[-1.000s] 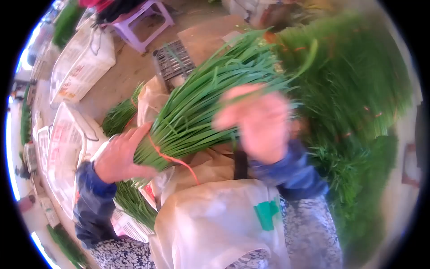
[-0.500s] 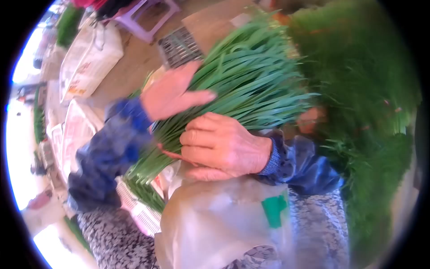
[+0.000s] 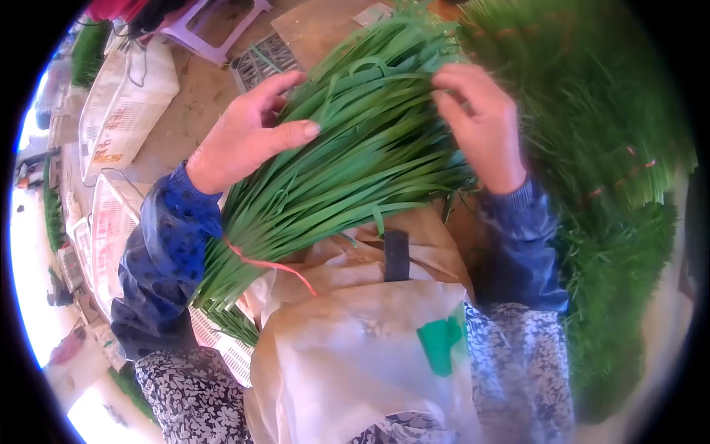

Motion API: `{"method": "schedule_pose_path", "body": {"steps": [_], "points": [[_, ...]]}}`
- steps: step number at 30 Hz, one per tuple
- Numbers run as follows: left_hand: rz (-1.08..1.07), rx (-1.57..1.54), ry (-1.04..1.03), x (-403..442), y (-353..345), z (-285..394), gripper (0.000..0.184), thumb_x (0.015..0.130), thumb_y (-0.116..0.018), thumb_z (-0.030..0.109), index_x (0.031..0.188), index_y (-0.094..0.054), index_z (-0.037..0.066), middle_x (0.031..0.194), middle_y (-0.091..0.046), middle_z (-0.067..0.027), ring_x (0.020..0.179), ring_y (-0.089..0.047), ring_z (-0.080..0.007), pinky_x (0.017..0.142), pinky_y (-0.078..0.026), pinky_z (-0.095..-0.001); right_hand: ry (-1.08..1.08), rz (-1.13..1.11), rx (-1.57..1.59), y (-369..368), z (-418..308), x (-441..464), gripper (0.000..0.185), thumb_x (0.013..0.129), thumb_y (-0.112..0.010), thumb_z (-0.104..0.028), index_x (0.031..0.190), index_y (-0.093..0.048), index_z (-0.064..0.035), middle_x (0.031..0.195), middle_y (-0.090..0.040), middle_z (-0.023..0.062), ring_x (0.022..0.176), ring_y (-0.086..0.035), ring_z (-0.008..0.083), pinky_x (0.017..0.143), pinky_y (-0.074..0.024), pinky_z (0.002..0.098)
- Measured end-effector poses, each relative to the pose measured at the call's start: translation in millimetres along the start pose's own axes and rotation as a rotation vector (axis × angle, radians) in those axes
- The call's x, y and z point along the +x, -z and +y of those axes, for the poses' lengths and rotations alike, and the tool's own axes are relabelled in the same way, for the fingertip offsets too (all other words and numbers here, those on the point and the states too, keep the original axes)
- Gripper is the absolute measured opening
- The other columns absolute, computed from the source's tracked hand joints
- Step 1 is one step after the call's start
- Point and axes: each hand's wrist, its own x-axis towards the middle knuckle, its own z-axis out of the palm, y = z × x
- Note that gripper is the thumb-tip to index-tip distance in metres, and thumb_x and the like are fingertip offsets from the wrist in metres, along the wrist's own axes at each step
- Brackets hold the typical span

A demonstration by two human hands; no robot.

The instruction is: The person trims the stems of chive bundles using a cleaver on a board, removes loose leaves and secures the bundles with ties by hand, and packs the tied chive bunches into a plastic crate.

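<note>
A large bunch of Chinese chives [image 3: 347, 163] lies slantwise across my lap, its long green leaves fanning out to the upper right. A red tie [image 3: 270, 264] goes round its lower left end, with one loose tail hanging. My left hand [image 3: 248, 140] rests along the upper left side of the leaves, thumb spread away from the fingers. At the leaf tips on the right is my right hand [image 3: 481, 122], its fingers bent and the thumb apart, touching the outer leaves. Beneath the bunch is a pale apron [image 3: 355, 348] with a green patch.
A big heap of tied green bunches [image 3: 606, 222] fills the right side. White plastic baskets [image 3: 133, 103] stand at the left, and another white basket [image 3: 222, 344] with greens sits by my knee. Behind are a purple stool [image 3: 211, 44] and a grey grate [image 3: 266, 63].
My right hand has left the middle of the bunch and moved up and right to the leaf tips. My left hand has shifted slightly left and down. The red tie now shows more fully.
</note>
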Motion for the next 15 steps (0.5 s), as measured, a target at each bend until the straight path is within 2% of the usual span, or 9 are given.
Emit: {"method": "schedule_pose_path", "body": {"steps": [2,3,5,9,12,14,15], "points": [[0.01,-0.017,-0.007,0.0,2.2,-1.5,0.078,0.085,-0.077,0.022,0.146,-0.036,-0.004,0.128,-0.057,-0.0164,0.111,-0.058,-0.019,0.097,-0.047,-0.0324,0.191,-0.047,0.001,-4.6,13.5,5.1,0.012,0.08,-0.07,-0.004,0.091,-0.065,-0.0001,0.089,-0.063,0.0116,0.078,-0.065,0.0306,0.069,-0.0516,0.0349],[0.008,-0.018,-0.006,-1.6,2.9,-1.4,0.078,0.085,-0.077,0.022,0.146,-0.036,-0.004,0.128,-0.057,-0.0164,0.111,-0.058,-0.019,0.097,-0.047,-0.0324,0.19,-0.047,-0.001,-6.1,14.8,7.1,0.012,0.08,-0.07,-0.004,0.091,-0.065,-0.0001,0.089,-0.063,0.0116,0.078,-0.065,0.0306,0.069,-0.0516,0.0349],[0.037,-0.049,-0.023,-5.1,2.1,-0.3,0.074,0.086,-0.076,0.019,0.145,-0.037,-0.002,0.129,-0.056,-0.0166,0.111,-0.058,-0.0182,0.096,-0.047,-0.0326,0.14,-0.132,-0.061,-7.3,17.0,9.3,0.016,0.082,-0.069,0.001,0.098,-0.066,0.0013,0.096,-0.064,0.0081,0.084,-0.061,0.0165,0.071,-0.0487,0.027],[0.025,-0.211,-0.099,-4.1,2.0,-1.6,0.071,0.087,-0.074,0.019,0.145,-0.039,-0.002,0.129,-0.057,-0.0148,0.116,-0.055,-0.0186,0.098,-0.046,-0.0334,0.177,-0.127,-0.044,-9.3,17.7,9.9,0.014,0.081,-0.068,0.003,0.094,-0.065,0.0015,0.089,-0.062,0.0098,0.081,-0.061,0.0204,0.07,-0.0486,0.0281],[0.142,-0.099,-0.258,-0.1,9.9,5.3,0.074,0.085,-0.075,0.024,0.144,-0.04,0.0,0.13,-0.057,-0.0127,0.121,-0.051,-0.0196,0.101,-0.044,-0.0333,0.285,-0.068,-0.163,-8.6,17.6,9.6,0.012,0.081,-0.068,0.002,0.092,-0.064,0.0,0.084,-0.061,0.0119,0.077,-0.062,0.0241,0.068,-0.0489,0.0299],[0.308,0.24,-0.161,-0.2,20.8,-8.5,0.077,0.084,-0.075,0.036,0.144,-0.042,0.001,0.13,-0.057,-0.0121,0.125,-0.048,-0.0205,0.1,-0.044,-0.0341,0.244,-0.024,-0.197,-13.4,18.7,6.0,0.016,0.08,-0.068,-0.005,0.095,-0.062,-0.0074,0.083,-0.061,0.011,0.074,-0.064,0.0326,0.063,-0.0509,0.0396],[0.322,0.506,-0.277,1.0,26.5,-10.0,0.086,0.08,-0.075,0.049,0.143,-0.043,0.001,0.131,-0.056,-0.0173,0.115,-0.056,-0.0227,0.091,-0.049,-0.0344,0.251,-0.035,-0.199,-13.3,20.6,3.4,0.025,0.079,-0.066,-0.004,0.103,-0.061,-0.0075,0.089,-0.062,0.0126,0.08,-0.064,0.0338,0.066,-0.0518,0.0404]]}}
